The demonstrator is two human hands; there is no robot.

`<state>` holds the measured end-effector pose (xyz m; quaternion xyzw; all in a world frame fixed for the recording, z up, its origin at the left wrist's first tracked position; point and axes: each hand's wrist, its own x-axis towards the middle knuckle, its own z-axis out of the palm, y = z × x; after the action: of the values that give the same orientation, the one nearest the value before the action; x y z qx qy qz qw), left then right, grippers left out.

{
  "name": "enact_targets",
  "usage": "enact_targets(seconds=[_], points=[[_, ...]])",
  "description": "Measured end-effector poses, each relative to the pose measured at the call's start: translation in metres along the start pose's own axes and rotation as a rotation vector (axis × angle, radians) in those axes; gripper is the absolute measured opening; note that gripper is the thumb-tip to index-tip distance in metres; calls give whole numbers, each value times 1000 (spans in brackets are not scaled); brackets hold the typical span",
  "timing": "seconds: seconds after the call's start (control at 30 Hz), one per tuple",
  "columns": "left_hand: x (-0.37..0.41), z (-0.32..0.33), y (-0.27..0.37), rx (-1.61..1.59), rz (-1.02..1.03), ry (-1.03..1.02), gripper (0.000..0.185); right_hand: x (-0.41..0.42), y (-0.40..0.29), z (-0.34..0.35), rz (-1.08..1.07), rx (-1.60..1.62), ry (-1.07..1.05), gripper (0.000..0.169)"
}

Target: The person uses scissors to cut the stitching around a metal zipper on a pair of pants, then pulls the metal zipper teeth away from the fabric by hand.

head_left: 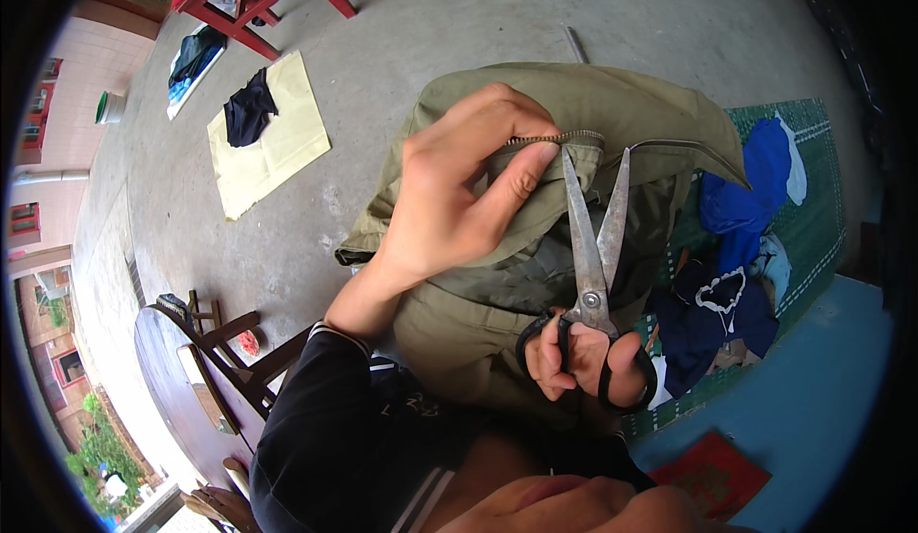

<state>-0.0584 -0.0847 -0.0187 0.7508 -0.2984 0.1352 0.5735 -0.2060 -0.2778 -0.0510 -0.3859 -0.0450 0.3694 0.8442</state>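
Observation:
An olive-green garment (631, 95), probably a jacket, lies over my lap with its dark lining showing. Between thumb and forefinger, my left hand (459, 182) pinches its edge, where a metal zipper (584, 136) runs. My right hand (584, 364) has its fingers through the black handles of metal scissors (592, 296). The two blades stand apart and point up at the zipper edge. One tip is close by my left thumb, the other near where the zipper continues to the right. Whether either blade touches the cloth, I cannot tell.
On the right, a green woven mat (825, 225) bears blue cloth (753, 167) and a navy garment (717, 332). A yellow sheet (294, 117) with dark cloth (249, 108) lies on the concrete floor. Beyond it stands a red wooden stool (237, 20). A round table (168, 368) is at left.

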Motion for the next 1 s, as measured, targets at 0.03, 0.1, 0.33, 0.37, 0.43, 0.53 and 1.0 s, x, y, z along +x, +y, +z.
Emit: enact_targets(seconds=[0.03, 0.1, 0.33, 0.37, 0.43, 0.53, 1.0], points=[[0, -1, 0, -29, -41, -11, 8, 2, 0, -1, 0, 6, -13, 89], [-1, -3, 1, -87, -123, -34, 9, 5, 1, -1, -10, -8, -23, 89], [-6, 3, 1, -472, -295, -105, 11, 26, 31, -15, -407, 73, -115, 84], [-6, 4, 0, -489, -327, -65, 11, 25, 28, -19, -465, 74, -169, 94], [-3, 5, -4, -537, -389, 12, 11, 19, 24, -23, -417, 100, -254, 94], [-4, 2, -6, -436, -323, 23, 11, 5, 16, -19, -203, 14, -216, 89], [-4, -2, -6, -424, -204, -33, 11, 12, 10, -4, -68, -91, 8, 88]])
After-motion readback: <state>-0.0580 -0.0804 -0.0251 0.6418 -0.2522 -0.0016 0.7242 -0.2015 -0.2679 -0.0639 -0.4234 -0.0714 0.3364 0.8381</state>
